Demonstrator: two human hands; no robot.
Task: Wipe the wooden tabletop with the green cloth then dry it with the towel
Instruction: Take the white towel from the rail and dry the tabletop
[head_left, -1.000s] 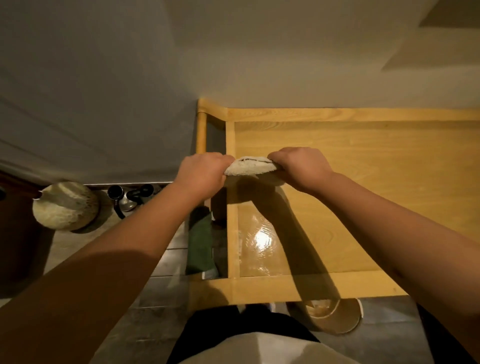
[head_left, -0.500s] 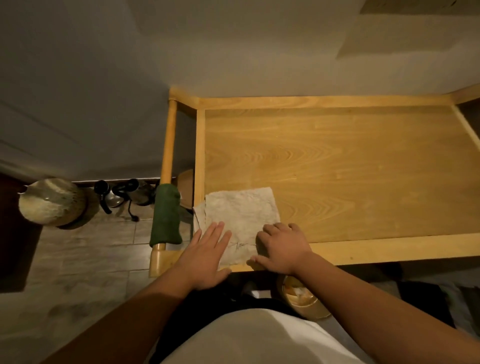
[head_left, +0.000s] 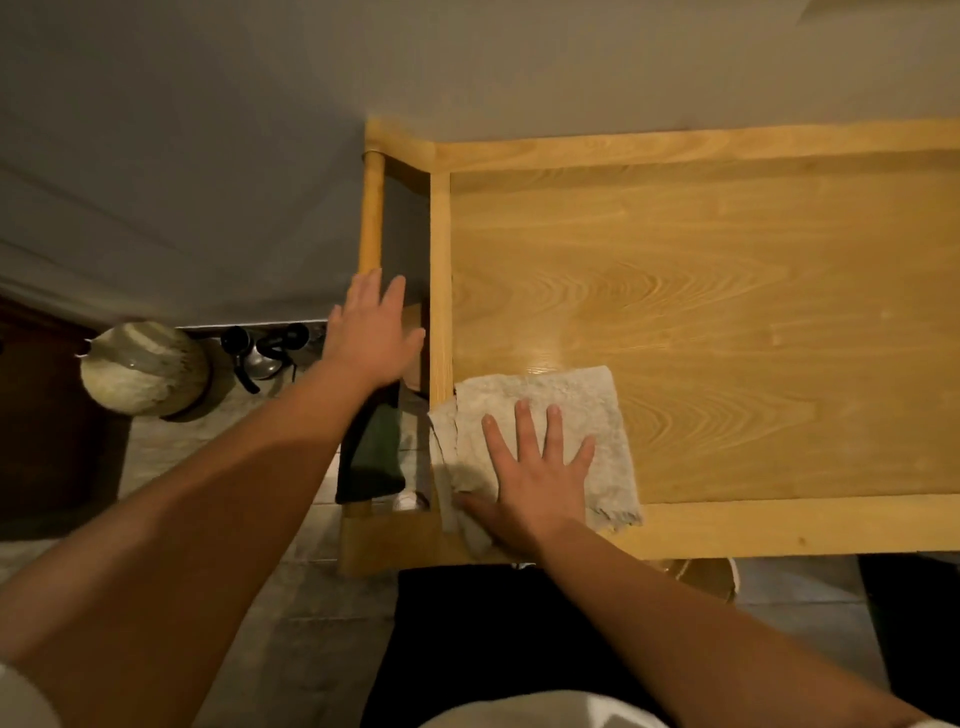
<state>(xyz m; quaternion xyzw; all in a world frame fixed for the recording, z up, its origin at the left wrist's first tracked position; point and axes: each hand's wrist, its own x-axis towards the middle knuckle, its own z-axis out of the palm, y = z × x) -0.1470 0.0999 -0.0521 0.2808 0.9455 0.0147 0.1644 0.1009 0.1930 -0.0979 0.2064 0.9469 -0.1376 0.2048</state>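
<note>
The pale grey, rough square towel (head_left: 550, 431) lies flat on the light wooden tabletop (head_left: 701, 322), in the near left corner. A bit of it laps over the raised wooden edge on the left and on the near side. The right hand (head_left: 535, 467) rests on top of the towel with the fingers spread wide and flat. It is pressing down, not gripping.

The left hand (head_left: 371, 332) is off the table, past its left edge. It is open with the fingers stretched out, holding nothing, just by the round wooden side rail (head_left: 372, 218). The dark green cloth (head_left: 371, 457) hangs over that rail, under the left arm, well away from the towel.

This looks like the drying part. A shiny patch (head_left: 545, 358) sits on the wood just past the far edge of the towel, so that spot may be wet.

To dry well, I think the flat hand should push the towel in long, slow lines along the wood, from the near left corner out to the far side and the right. Keep the palm down so the towel does not bunch up. Go right into the corners by the raised edges
</note>
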